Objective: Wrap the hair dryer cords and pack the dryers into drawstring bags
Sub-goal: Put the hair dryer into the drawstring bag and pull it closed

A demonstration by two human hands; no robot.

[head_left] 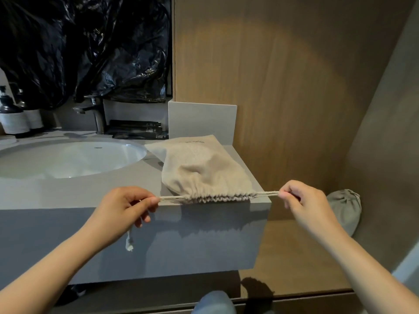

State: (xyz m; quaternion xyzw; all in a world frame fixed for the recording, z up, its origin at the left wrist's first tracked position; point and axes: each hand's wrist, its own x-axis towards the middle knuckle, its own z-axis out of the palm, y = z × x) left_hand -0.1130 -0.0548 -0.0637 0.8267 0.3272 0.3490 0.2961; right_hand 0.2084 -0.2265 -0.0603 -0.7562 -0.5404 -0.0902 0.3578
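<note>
Two pump bottles far left, then faucet and white sink set in the grey counter. Left hand is in front of the counter edge, knuckles up, forearm coming in from lower left; thumb and forefinger pinch the cord, other fingers curled, knotted cord end hanging below it. Beige drawstring bag lies on the counter's right front corner, bulging. Its long axis runs front to back, closed bottom pointing away and a little left, gathered mouth toward the person along the counter's front edge. Cord is taut on both sides of the mouth. Right hand is just past the counter corner, level with the left, pinching the right cord at its fingertips, forearm from lower right. Second bag, grey, sits on the lower wooden shelf behind that hand.
</note>
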